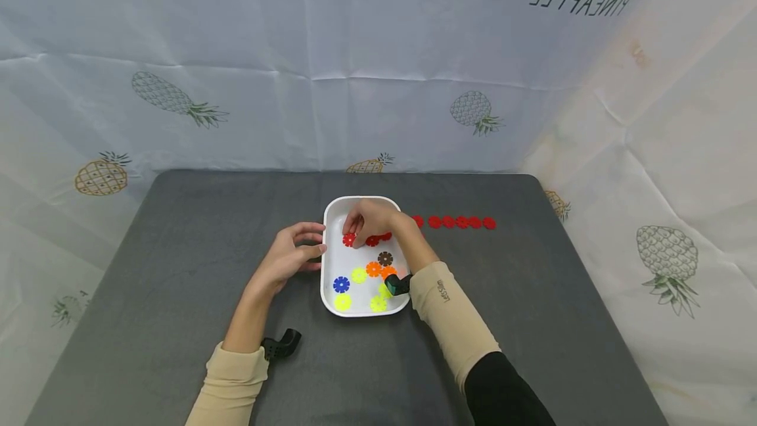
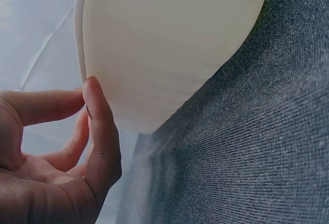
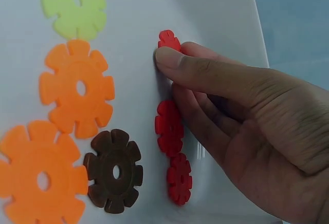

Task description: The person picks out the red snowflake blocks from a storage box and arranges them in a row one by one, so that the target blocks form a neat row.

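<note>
A white tray (image 1: 331, 215) holds flower-shaped notched plastic discs. My right hand (image 1: 372, 219) reaches into its far part, with thumb and fingers pinching a red disc (image 3: 168, 39) close over the tray floor. Just beside these fingers lie two more red discs (image 3: 169, 128), near a brown disc (image 3: 116, 171) and orange discs (image 3: 77, 88). At the tray's left side is my left hand (image 1: 288, 256), its fingers fairly straight and its fingertips right at the rim (image 2: 81, 34).
Several red discs (image 1: 461, 222) form a row on the grey table (image 1: 236, 215), right of the tray. Nearer in the tray are a blue disc (image 1: 341, 284) and several yellow discs (image 1: 342, 302). A white pineapple-print cloth (image 1: 367, 123) hangs behind the table.
</note>
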`<state>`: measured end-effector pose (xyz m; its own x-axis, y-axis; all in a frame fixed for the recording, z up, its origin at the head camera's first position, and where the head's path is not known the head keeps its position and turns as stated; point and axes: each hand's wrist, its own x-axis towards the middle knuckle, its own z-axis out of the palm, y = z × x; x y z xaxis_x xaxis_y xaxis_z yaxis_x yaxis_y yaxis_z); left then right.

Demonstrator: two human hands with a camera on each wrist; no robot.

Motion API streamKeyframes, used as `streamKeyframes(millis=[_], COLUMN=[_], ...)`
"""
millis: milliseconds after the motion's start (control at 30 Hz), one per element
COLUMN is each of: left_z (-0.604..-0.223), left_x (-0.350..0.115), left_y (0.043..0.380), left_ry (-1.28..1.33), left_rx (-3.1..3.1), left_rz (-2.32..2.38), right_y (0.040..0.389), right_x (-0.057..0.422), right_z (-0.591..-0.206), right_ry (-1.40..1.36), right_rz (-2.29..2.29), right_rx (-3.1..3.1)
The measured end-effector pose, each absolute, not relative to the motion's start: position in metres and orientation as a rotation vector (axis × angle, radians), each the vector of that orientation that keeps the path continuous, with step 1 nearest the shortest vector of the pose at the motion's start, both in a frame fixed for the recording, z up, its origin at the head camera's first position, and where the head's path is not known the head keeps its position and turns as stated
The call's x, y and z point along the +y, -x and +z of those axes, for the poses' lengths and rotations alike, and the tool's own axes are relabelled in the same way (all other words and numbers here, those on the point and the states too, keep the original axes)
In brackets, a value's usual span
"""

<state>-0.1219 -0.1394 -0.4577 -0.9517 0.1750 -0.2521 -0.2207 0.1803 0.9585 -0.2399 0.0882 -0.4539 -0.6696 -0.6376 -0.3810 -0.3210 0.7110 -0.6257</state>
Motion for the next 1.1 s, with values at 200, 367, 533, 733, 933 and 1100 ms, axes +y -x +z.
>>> streamKeyframes(millis=[200, 367, 533, 733, 933, 1100], left_z=[-0.458, -0.458, -0.459, -0.460, -0.460, -0.460], left_x=[-0.139, -0.140, -0.140, -0.140, -0.139, -0.139], left_y=[0.122, 0.122, 0.123, 0.122, 0.122, 0.122], left_ry=[0.046, 0.048, 0.050, 0.046, 0.052, 0.063], left_rx=[2.155, 2.150, 2.143, 2.137, 2.136, 2.147], left_rz=[1.841, 1.847, 1.853, 1.859, 1.861, 1.849], right_y=[0.238, 0.238, 0.238, 0.237, 0.234, 0.231], right_x=[0.087, 0.087, 0.088, 0.089, 0.092, 0.101], right_z=[-0.452, -0.453, -0.455, -0.450, -0.437, -0.425], right_ry=[0.727, 0.738, 0.769, 0.788, 0.761, 0.747], right_rz=[-0.712, -0.740, -0.756, -0.742, -0.776, -0.921], right_rx=[2.302, 2.279, 2.283, 2.301, 2.306, 2.316])
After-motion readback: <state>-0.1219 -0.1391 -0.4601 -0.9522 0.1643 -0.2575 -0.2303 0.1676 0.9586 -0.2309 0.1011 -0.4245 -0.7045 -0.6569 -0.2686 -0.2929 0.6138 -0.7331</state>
